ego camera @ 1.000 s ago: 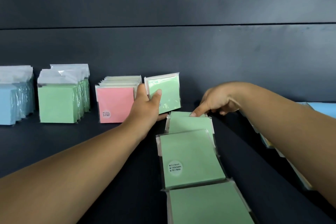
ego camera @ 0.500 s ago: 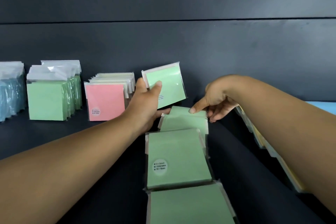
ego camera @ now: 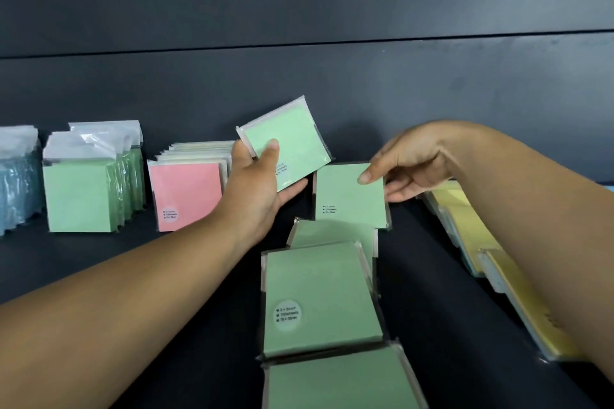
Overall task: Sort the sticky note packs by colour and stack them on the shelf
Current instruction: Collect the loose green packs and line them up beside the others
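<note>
Here the left hand (ego camera: 262,189) pinches a green pack (ego camera: 292,143), thumb on its face and fingers beneath, tilted just right of the pink stack (ego camera: 187,196). Further right of that stack, the right hand (ego camera: 412,166) pinches a second green pack (ego camera: 352,196) by its right edge. Both look light, stiff and film-slick, so gripping across an edge probably holds best.

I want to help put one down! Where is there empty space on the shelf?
Bare dark shelf shows in front of the standing green stack and pink stack, left of the flat row of green packs. Another bare strip lies between that row and the yellow packs. It is crowded at the middle back, where both hands hold green packs.
</note>
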{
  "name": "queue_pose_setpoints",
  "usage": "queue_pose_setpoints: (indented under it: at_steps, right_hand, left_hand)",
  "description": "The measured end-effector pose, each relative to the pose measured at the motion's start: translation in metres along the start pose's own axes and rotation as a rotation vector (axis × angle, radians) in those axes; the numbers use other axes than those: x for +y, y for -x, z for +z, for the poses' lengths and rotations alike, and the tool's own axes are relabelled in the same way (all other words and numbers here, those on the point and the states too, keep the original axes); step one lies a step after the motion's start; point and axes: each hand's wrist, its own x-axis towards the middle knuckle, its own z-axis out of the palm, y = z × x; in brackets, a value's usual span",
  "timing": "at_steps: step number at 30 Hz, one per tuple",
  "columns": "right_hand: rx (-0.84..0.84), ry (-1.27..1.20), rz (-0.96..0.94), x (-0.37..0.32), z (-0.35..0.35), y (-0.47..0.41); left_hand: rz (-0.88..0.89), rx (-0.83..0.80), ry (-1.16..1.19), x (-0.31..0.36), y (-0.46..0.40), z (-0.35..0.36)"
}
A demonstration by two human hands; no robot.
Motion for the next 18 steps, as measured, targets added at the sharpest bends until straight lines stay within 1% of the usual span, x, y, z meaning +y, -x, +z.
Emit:
queue_pose_setpoints:
  at_steps: [5, 7, 9, 12, 14, 16, 18]
  right_hand:
    - [0.102, -0.123, -0.124, -0.004, -0.022, 0.016]
    - [0.088, -0.147, -0.193, -0.005, -0.026, 0.02]
    - [0.061, -0.188, -0.262, -0.007, -0.025, 0.023]
    - [0.046, -0.246, -0.412, -0.013, -0.013, 0.021]
    - [0.084, -0.276, -0.498, -0.018, -0.002, 0.017]
    - [0.138, -0.305, -0.563, -0.021, 0.007, 0.013]
    - [0.172, -0.277, -0.631, -0.022, 0.014, 0.011]
  left_hand:
    - [-0.016, 0.02, 0.03, 0.002, -0.002, -0.008]
    - [-0.038, 0.007, 0.016, 0.0, -0.001, -0.007]
    - [-0.062, -0.023, -0.006, -0.002, 0.0, -0.007]
    - [-0.084, -0.121, -0.011, -0.001, 0.002, -0.004]
    - [-0.088, -0.17, -0.014, 0.001, 0.005, -0.003]
    - [-0.098, -0.185, -0.033, 0.002, 0.007, -0.002]
    - [-0.107, -0.205, -0.034, 0.004, 0.008, -0.001]
